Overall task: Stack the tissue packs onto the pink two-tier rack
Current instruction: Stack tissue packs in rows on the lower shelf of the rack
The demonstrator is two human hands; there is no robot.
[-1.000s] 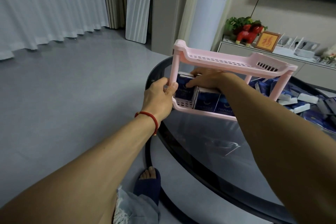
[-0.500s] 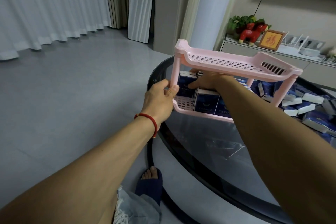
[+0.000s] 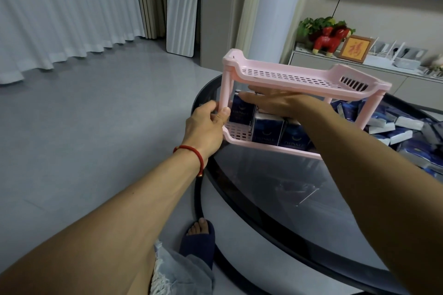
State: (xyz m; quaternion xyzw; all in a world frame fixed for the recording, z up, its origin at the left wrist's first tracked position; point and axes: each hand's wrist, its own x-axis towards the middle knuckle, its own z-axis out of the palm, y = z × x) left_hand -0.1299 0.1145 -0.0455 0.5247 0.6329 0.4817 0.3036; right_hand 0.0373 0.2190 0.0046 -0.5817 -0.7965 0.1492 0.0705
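The pink two-tier rack [image 3: 297, 76] stands at the near left edge of a dark glass table [image 3: 275, 189]. Its top tier is bare. Several blue tissue packs [image 3: 266, 129] stand upright on the lower tier. My left hand [image 3: 206, 127] grips the rack's front left post. My right hand [image 3: 273, 103] reaches in between the two tiers, fingers straight and flat over the tops of the packs. More loose tissue packs [image 3: 395, 127] lie in a heap on the table to the right of the rack.
The table's curved black rim [image 3: 215, 199] runs close to my slippered foot [image 3: 199, 239] on the grey floor. A white cabinet [image 3: 359, 64] with a red figurine, a plant and a framed picture stands behind the table. Curtains hang at the far left.
My right hand's fingers have straightened and lie flatter over the packs on the lower tier. My left hand keeps its grip on the post. The view has tilted down slightly.
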